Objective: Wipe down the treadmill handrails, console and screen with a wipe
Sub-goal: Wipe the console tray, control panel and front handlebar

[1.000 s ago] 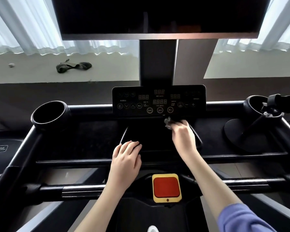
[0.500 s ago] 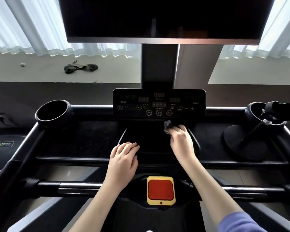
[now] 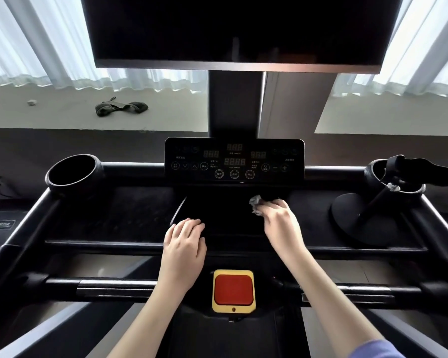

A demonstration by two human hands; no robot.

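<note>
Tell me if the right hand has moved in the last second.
Yes, slightly. The right hand with the wipe has slid right and back from the control panel.

Counts at the treadmill front
Two hands, the left hand (image 3: 184, 245) and the right hand (image 3: 279, 219); one wipe (image 3: 255, 202); one console (image 3: 234, 161); one screen (image 3: 238, 29); two cup holders, left cup holder (image 3: 98, 169) and right cup holder (image 3: 371, 174); one red button (image 3: 233, 290); one stand (image 3: 357, 220); one dark strap (image 3: 120, 107).
</note>
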